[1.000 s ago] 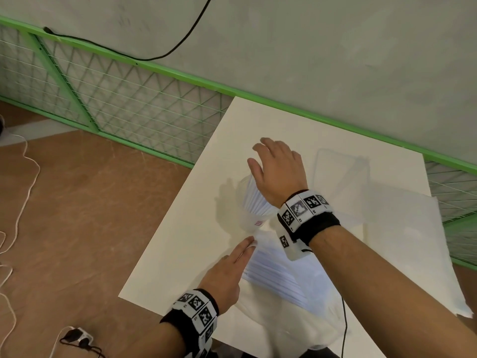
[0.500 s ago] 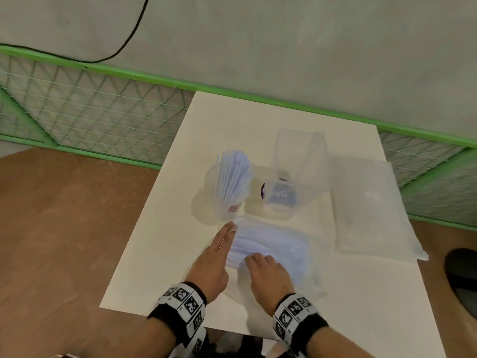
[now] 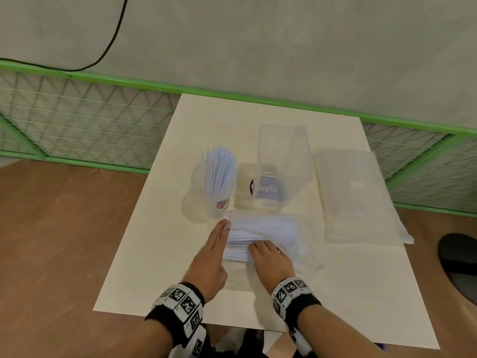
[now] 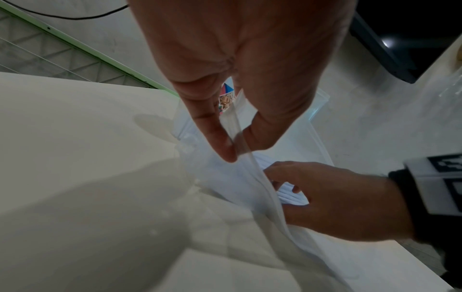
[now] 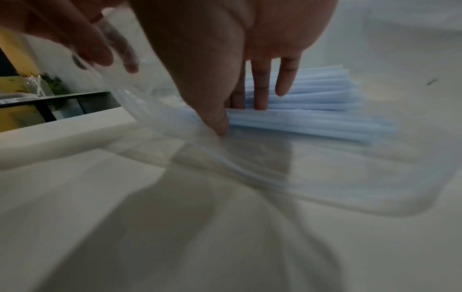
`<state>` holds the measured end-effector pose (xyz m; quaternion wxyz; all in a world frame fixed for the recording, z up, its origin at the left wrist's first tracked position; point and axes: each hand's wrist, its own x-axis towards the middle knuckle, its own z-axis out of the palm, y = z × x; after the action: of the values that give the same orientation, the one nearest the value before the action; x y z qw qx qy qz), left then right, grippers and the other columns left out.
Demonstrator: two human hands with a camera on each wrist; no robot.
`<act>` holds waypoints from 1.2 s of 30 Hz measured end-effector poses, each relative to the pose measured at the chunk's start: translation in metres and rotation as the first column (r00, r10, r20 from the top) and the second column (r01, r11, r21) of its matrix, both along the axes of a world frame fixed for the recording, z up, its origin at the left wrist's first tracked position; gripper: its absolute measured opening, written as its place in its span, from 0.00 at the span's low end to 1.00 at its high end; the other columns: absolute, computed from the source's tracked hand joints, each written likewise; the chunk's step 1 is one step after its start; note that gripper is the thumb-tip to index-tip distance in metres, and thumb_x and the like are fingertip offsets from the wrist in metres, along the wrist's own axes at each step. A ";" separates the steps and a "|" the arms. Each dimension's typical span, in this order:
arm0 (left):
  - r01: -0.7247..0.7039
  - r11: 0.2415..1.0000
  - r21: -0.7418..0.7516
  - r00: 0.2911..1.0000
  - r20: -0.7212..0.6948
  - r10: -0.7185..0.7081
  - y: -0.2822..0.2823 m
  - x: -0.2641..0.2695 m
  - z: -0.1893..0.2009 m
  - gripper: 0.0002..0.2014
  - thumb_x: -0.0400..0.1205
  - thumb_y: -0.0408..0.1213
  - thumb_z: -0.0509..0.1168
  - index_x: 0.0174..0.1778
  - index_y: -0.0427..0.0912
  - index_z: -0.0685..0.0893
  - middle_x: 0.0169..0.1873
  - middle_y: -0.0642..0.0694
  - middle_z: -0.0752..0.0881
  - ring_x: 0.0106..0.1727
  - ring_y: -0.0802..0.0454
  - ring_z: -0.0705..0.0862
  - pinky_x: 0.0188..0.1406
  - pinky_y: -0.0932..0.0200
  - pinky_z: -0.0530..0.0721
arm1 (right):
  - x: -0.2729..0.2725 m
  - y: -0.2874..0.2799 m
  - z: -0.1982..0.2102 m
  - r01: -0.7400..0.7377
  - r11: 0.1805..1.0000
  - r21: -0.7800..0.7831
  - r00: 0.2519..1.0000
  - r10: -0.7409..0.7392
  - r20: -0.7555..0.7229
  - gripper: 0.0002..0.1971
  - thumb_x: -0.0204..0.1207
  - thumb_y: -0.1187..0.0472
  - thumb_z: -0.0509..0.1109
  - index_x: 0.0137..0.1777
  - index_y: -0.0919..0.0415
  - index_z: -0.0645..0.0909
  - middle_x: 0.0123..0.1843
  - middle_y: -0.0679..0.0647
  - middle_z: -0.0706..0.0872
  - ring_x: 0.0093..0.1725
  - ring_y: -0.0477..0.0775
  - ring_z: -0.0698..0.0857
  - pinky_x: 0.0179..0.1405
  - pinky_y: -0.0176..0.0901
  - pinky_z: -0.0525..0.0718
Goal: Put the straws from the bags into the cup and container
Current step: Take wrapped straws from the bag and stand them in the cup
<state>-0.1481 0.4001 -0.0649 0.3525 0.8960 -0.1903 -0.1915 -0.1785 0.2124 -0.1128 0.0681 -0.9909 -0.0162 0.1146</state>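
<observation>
Pale blue straws [image 5: 312, 106] (thin, paper-wrapped) lie bundled inside a clear bag [image 3: 289, 228].

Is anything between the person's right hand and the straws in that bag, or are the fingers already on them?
Nothing visible: the right hand reaches inside the open bag and its fingers rest directly on the straws. The left hand pinches the bag's upper edge, holding the mouth open.

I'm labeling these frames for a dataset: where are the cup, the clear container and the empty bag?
cup [image 3: 215, 202], head view, lower front wall.
clear container [image 3: 296, 161], head view, right side wall.
empty bag [image 3: 358, 195], head view, middle of the flat plastic.
</observation>
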 end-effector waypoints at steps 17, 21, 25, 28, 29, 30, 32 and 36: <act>-0.015 0.999 0.038 0.999 -0.046 0.017 -0.001 0.002 0.004 0.51 0.72 0.18 0.61 0.86 0.56 0.45 0.81 0.72 0.36 0.56 0.57 0.80 0.54 0.58 0.85 | 0.009 -0.004 0.006 -0.075 0.996 -0.052 0.995 0.071 -0.067 0.23 0.78 0.63 0.63 0.73 0.56 0.71 0.71 0.54 0.79 0.72 0.58 0.74 0.71 0.49 0.71; -0.013 0.999 0.039 0.999 -0.038 0.015 0.000 0.001 0.004 0.51 0.72 0.19 0.61 0.86 0.56 0.45 0.81 0.73 0.35 0.56 0.56 0.80 0.53 0.57 0.85 | 0.008 -0.004 0.005 -0.066 0.998 -0.005 0.997 0.066 -0.031 0.24 0.78 0.67 0.61 0.74 0.55 0.72 0.71 0.53 0.80 0.71 0.57 0.76 0.70 0.49 0.73; -0.016 0.999 0.041 0.999 -0.035 0.017 0.002 0.001 0.002 0.52 0.71 0.18 0.61 0.86 0.56 0.46 0.81 0.73 0.36 0.56 0.56 0.80 0.53 0.56 0.85 | 0.012 -0.001 0.005 -0.046 0.999 0.023 0.998 0.047 -0.053 0.22 0.77 0.67 0.62 0.71 0.57 0.74 0.70 0.53 0.78 0.71 0.56 0.75 0.70 0.49 0.75; -0.017 0.999 0.038 0.999 -0.035 0.019 0.002 0.002 0.001 0.51 0.71 0.18 0.60 0.86 0.56 0.46 0.81 0.73 0.37 0.58 0.55 0.80 0.55 0.55 0.85 | 0.019 0.000 0.005 -0.051 0.999 -0.005 0.991 0.050 -0.122 0.18 0.76 0.64 0.64 0.67 0.59 0.75 0.70 0.55 0.74 0.71 0.56 0.74 0.71 0.50 0.74; -0.019 0.999 0.042 0.999 -0.035 0.021 0.001 0.002 0.001 0.51 0.71 0.18 0.60 0.86 0.56 0.46 0.81 0.72 0.37 0.58 0.55 0.80 0.55 0.55 0.85 | 0.021 -0.001 0.005 -0.060 0.998 -0.018 0.987 0.057 -0.147 0.18 0.76 0.63 0.64 0.66 0.60 0.76 0.70 0.56 0.74 0.71 0.56 0.74 0.74 0.53 0.72; -0.021 0.999 0.042 0.999 -0.036 0.023 0.001 0.001 0.002 0.51 0.71 0.18 0.60 0.86 0.55 0.46 0.81 0.72 0.37 0.58 0.55 0.80 0.55 0.56 0.85 | 0.023 0.000 0.004 -0.071 0.997 -0.032 0.983 0.064 -0.170 0.18 0.76 0.62 0.65 0.66 0.60 0.76 0.69 0.56 0.74 0.71 0.56 0.74 0.76 0.56 0.70; -0.024 0.999 0.033 0.999 -0.030 0.025 0.001 0.001 0.002 0.51 0.71 0.18 0.60 0.86 0.55 0.46 0.82 0.72 0.37 0.61 0.56 0.79 0.57 0.59 0.84 | 0.024 0.001 0.003 -0.103 0.992 -0.075 0.977 0.087 -0.195 0.17 0.76 0.60 0.65 0.65 0.60 0.78 0.68 0.57 0.75 0.72 0.57 0.73 0.77 0.56 0.68; -0.029 0.999 0.032 0.999 -0.028 0.030 0.001 0.001 0.004 0.51 0.71 0.17 0.60 0.86 0.55 0.47 0.81 0.73 0.37 0.63 0.57 0.79 0.57 0.58 0.84 | 0.023 0.003 0.002 -0.136 0.989 -0.061 0.973 0.122 -0.196 0.18 0.77 0.59 0.65 0.67 0.60 0.75 0.68 0.58 0.76 0.71 0.59 0.74 0.72 0.50 0.73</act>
<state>-0.1466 0.4007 -0.0612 0.3436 0.9014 -0.1689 -0.2021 -0.1550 0.2151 -0.1105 0.0251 -0.9739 -0.0698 0.2144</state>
